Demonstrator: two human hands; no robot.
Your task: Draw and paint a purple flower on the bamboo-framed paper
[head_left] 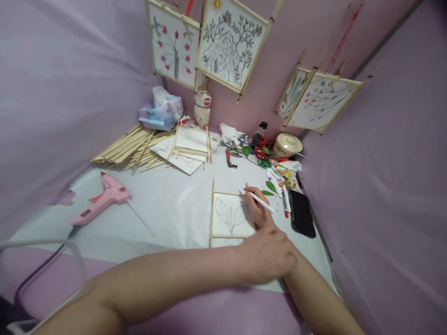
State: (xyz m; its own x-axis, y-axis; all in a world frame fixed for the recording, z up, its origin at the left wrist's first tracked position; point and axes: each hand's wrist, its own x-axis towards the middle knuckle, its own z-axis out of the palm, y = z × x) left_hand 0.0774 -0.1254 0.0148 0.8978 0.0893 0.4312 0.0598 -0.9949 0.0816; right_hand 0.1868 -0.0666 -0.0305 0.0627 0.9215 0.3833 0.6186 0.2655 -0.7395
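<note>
Panel (228, 215) sits under my right hand (256, 211), just ahead of my left hand (268, 258). Leaf outlines are inked in black with no colour yet, so I'd call the sketch partway, fill still to do. Right hand is closed around the pen (261, 201), working the panel's right side; left hand lies at its near right corner, fingers hidden, can't tell how closed.
</note>
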